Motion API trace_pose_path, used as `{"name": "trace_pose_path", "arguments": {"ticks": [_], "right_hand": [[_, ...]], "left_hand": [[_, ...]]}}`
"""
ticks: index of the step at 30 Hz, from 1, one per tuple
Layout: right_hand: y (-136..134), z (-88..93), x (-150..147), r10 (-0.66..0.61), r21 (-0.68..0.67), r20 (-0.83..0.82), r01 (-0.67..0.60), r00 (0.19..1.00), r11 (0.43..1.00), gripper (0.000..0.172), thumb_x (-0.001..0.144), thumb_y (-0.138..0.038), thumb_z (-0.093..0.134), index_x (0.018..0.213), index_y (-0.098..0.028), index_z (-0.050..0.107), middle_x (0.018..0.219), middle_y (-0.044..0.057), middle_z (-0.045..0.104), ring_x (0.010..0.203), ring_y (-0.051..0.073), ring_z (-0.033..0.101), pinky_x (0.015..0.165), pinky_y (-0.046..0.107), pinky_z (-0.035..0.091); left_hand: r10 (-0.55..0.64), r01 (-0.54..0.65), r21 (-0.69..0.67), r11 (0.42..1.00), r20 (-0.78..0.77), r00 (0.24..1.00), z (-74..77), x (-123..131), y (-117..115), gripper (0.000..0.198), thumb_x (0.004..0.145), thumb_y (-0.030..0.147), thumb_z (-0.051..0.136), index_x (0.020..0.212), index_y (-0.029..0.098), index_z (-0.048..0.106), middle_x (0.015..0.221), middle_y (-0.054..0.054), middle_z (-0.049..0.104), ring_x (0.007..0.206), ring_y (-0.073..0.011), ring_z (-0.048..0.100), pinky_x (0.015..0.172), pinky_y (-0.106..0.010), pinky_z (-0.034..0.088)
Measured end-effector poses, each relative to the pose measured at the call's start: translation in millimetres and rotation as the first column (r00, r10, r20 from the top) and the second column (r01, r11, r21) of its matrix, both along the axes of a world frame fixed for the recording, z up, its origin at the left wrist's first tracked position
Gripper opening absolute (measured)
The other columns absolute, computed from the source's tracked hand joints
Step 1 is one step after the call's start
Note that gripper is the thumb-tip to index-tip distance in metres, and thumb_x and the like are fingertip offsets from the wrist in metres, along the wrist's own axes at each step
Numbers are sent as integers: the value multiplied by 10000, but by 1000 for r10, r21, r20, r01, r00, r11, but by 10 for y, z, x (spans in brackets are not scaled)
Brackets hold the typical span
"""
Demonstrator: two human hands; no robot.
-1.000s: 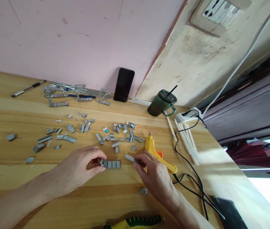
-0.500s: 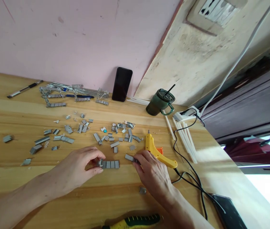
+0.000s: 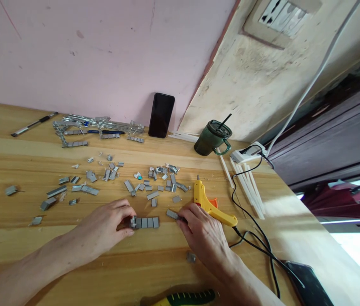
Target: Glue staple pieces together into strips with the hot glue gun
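My left hand [image 3: 111,225] pinches the left end of a short row of grey blocks [image 3: 148,222] lying on the wooden table [image 3: 103,276]. A little to the right, my right hand [image 3: 201,225] has its fingers closed on a small grey piece [image 3: 171,214], whose left end sticks out towards the row. The two pieces are apart. Many loose grey pieces [image 3: 153,195] are scattered just beyond both hands. Close to my right hand lies a yellow glue gun [image 3: 210,204], and another small grey piece [image 3: 191,256] is nearer me.
A black phone [image 3: 161,115] leans on the wall, left of a green mug [image 3: 212,138]. White sticks [image 3: 250,187] and black cables [image 3: 258,236] are on the right. A yellow-green handle [image 3: 189,297] is at the front edge. Metal rods [image 3: 113,124] lie at the back.
My left hand has drawn back slightly to the left, showing more of the row's end. My right hand is almost unmoved, its piece tilted a little differently. The camera view has shifted slightly.
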State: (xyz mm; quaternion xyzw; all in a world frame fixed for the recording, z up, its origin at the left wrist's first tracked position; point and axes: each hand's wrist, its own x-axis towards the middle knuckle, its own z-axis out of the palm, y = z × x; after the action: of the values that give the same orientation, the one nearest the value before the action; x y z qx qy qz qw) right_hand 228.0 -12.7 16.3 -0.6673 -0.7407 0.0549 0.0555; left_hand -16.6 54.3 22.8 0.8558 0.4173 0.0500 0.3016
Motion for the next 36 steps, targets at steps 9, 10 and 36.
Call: {"name": "trace_pose_path", "arguments": {"ticks": [9,10,36], "right_hand": [[-27,-67,6,2,-4,-79,-3,997,1000,71,848,-156,597,843,-199,652,854,34,645,780,200,656,615,264,472],[-28,-70,7,1,-8,-87,-2,996,1000,75,849,-153,592,848,-197,653,858,36,645,782,202,656,617,268,472],[41,14,87,-641,-581,-756,-319,-128,749,327,623,-366,824,722,-109,648,631,43,682,447,74,564,394,156,391]], "left_hand": [[-29,43,78,996,-168,985,-26,59,-10,81,807,142,589,862,182,633,919,-47,599,842,-231,632,745,-339,479],[-32,45,77,996,-168,985,-22,61,-11,74,808,140,589,854,180,631,915,-47,599,845,-232,631,746,-338,478],[-64,72,52,996,-142,988,-28,63,-55,91,806,153,579,842,202,648,892,-20,611,836,-234,641,710,-326,463]]}}
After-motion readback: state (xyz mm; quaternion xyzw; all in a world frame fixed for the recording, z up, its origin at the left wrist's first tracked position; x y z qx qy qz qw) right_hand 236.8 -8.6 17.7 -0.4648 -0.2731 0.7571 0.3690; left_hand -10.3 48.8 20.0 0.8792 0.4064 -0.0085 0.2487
